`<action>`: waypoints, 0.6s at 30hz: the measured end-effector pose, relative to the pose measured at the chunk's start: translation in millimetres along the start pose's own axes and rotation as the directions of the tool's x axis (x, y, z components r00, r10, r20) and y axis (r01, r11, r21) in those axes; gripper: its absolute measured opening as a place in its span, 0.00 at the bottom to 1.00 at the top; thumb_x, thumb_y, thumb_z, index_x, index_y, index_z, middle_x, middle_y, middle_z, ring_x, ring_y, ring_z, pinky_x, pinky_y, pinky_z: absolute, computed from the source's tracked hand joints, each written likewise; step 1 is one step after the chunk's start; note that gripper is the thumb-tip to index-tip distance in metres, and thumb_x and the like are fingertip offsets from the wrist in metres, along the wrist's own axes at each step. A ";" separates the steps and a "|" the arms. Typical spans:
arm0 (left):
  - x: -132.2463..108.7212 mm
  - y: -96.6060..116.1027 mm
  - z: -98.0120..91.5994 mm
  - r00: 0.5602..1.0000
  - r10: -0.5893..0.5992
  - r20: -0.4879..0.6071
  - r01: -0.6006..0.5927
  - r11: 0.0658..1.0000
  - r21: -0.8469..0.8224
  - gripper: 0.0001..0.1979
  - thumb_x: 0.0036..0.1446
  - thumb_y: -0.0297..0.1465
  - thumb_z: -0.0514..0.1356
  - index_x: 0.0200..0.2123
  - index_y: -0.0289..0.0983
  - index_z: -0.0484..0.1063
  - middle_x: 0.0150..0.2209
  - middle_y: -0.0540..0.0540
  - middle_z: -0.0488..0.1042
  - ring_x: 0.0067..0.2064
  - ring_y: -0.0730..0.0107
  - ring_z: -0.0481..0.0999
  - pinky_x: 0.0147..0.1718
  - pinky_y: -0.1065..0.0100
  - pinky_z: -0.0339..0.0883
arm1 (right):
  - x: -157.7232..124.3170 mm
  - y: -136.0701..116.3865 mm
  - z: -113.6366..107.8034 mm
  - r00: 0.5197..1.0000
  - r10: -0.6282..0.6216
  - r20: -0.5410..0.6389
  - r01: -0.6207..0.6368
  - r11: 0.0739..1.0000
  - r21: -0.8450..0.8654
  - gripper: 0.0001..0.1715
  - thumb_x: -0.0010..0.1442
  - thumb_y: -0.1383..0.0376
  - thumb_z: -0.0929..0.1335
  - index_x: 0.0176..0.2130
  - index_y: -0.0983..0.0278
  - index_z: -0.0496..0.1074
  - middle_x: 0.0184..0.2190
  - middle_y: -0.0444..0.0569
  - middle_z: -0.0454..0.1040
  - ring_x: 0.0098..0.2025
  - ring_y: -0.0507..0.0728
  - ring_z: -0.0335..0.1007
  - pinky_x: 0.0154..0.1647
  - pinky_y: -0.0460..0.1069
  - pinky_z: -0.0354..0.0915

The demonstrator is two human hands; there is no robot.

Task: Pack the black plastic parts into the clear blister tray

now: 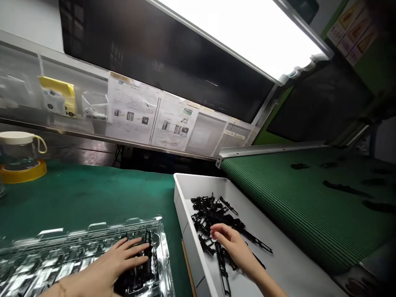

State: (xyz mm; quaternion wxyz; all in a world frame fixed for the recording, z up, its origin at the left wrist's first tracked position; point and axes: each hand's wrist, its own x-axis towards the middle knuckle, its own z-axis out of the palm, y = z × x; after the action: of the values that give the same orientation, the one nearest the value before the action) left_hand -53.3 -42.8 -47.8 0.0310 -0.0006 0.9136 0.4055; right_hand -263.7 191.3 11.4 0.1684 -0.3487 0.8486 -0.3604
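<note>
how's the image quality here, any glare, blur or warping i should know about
Head view: the overhead light panel is blown out to pure white; the clear plastic tray under the left hand throws bright glints that hide its pockets; straight shelf and conveyor belt edges bow from wide-angle distortion; the far right corner is dark and soft; the right hand over the black parts is fairly sharp.

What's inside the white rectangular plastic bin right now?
The white rectangular plastic bin holds a tangled pile of thin black plastic parts. The right hand rests on the pile, covering some parts; its near end is out of frame.
</note>
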 end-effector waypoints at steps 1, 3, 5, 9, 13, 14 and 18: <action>-3.5 -3.5 0.0 0.997 -0.059 0.046 0.058 0.998 0.008 0.31 0.41 0.45 0.59 0.50 0.55 0.52 0.56 0.55 0.45 0.57 0.53 0.37 0.51 0.45 0.31 | 2.1 6.6 -2.5 1.000 -0.011 0.002 0.011 0.997 -0.082 0.15 0.55 0.59 0.56 0.37 0.64 0.63 0.36 0.50 0.67 0.39 0.55 0.63 0.41 0.50 0.59; -5.2 -14.5 5.2 0.985 -0.147 0.086 0.142 0.988 0.054 0.30 0.42 0.49 0.55 0.50 0.55 0.51 0.57 0.57 0.42 0.57 0.56 0.36 0.52 0.48 0.33 | 7.5 20.7 -7.1 0.999 -0.033 0.000 0.032 0.974 -0.225 0.13 0.54 0.61 0.56 0.37 0.64 0.63 0.36 0.49 0.67 0.38 0.54 0.62 0.40 0.49 0.59; -1.4 -27.2 16.5 0.989 -0.149 -0.021 0.150 0.974 0.168 0.23 0.46 0.49 0.51 0.47 0.57 0.55 0.56 0.58 0.46 0.57 0.60 0.41 0.53 0.50 0.40 | 12.3 35.3 -11.4 0.999 -0.034 -0.005 0.030 0.950 -0.311 0.13 0.52 0.63 0.58 0.37 0.63 0.65 0.37 0.48 0.66 0.40 0.54 0.61 0.41 0.48 0.58; 9.7 -38.9 41.7 0.941 0.065 -0.333 0.106 0.875 0.472 0.14 0.51 0.46 0.47 0.41 0.56 0.62 0.54 0.60 0.51 0.55 0.67 0.49 0.51 0.54 0.51 | 13.3 61.4 -19.7 1.000 0.023 -0.013 -0.026 0.901 -0.433 0.13 0.50 0.64 0.59 0.37 0.61 0.66 0.36 0.48 0.65 0.39 0.56 0.60 0.40 0.50 0.56; 20.4 -31.3 51.4 0.913 0.195 -0.358 0.070 0.790 0.609 0.15 0.50 0.48 0.47 0.37 0.51 0.65 0.52 0.59 0.54 0.53 0.66 0.54 0.48 0.51 0.56 | 6.4 79.5 -27.9 0.993 0.110 -0.029 -0.109 0.847 -0.521 0.12 0.47 0.66 0.59 0.34 0.61 0.66 0.34 0.48 0.66 0.38 0.57 0.61 0.37 0.50 0.56; 23.2 -29.2 51.7 0.906 0.202 -0.371 0.077 0.784 0.617 0.15 0.49 0.48 0.48 0.35 0.49 0.66 0.51 0.58 0.56 0.52 0.65 0.56 0.48 0.50 0.56 | 4.7 82.9 -29.7 0.991 0.130 -0.037 -0.129 0.834 -0.537 0.12 0.47 0.66 0.59 0.34 0.61 0.66 0.34 0.48 0.66 0.38 0.57 0.61 0.37 0.50 0.56; 31.0 -26.6 52.2 0.891 0.183 -0.416 0.115 0.794 0.597 0.17 0.47 0.49 0.49 0.34 0.48 0.67 0.49 0.55 0.61 0.50 0.63 0.60 0.47 0.48 0.56 | -1.3 94.7 -33.9 0.975 0.209 -0.074 -0.213 0.784 -0.583 0.12 0.47 0.63 0.59 0.34 0.62 0.65 0.35 0.50 0.65 0.38 0.59 0.60 0.35 0.52 0.57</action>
State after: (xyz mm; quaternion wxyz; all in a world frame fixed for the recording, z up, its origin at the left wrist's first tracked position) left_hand -80.7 -21.3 -104.2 -0.1919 -0.0682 0.9758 0.0801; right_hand -325.6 256.1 -34.5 0.0891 -0.2856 0.9523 -0.0603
